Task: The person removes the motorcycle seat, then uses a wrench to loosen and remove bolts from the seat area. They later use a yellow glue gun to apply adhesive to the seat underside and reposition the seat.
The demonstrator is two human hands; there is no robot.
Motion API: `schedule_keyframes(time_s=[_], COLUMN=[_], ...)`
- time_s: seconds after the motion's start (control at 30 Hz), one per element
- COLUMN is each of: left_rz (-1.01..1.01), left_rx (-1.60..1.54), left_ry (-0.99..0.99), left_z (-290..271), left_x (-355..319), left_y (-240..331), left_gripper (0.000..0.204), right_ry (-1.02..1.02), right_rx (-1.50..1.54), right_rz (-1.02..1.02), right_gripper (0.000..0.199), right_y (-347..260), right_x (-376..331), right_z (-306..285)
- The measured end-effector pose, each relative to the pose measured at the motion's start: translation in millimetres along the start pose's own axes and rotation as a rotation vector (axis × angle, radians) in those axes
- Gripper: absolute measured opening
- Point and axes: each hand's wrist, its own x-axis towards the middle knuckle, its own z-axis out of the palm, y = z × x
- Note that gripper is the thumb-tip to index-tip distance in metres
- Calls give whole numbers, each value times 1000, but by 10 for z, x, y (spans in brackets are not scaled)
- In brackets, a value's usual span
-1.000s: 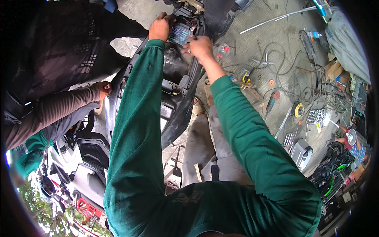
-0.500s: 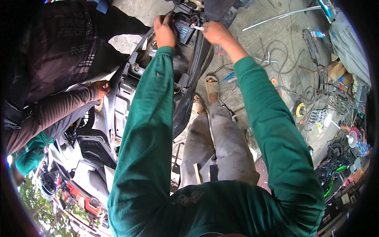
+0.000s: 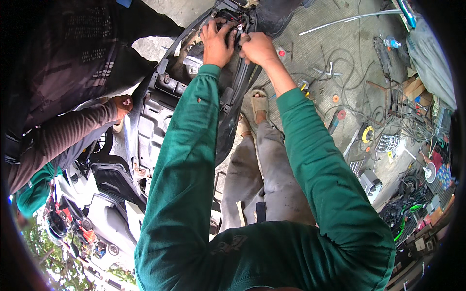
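In front of me is a motorcycle body with its cover off, a black underseat tray showing. My left hand rests over the upper part of this body, fingers spread and bent down onto the parts there. It covers most of the dark battery. Just to its right, my right hand is closed around a small wrench, whose shiny ring end points up beside cables. The part under the ring end is too small to make out.
A person in dark clothes stands at the left, one hand near the motorcycle. Hoses, a metal rod, a yellow disc and a socket set lie on the concrete at right. More motorcycles stand lower left.
Both hands have moved slightly down, and my left hand has come right, closer to the right hand and over the battery. The wrench has turned more upright.
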Motion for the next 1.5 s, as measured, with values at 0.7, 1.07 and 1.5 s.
schedule_keyframes(time_s=[0.7,1.07,1.5], left_rz=[208,-19,279], left_rx=[506,656,594], left_ry=[-438,-346,-744], left_z=[-27,304,39], left_x=[424,341,672], left_y=[220,492,345], left_gripper=[27,25,31], right_ry=[466,169,133], right_rx=[61,525,665], right_rz=[-26,165,255], right_gripper=[44,44,43], right_y=[1181,524,1140], right_x=[-562,-747,-1276], right_z=[-199,-82,235])
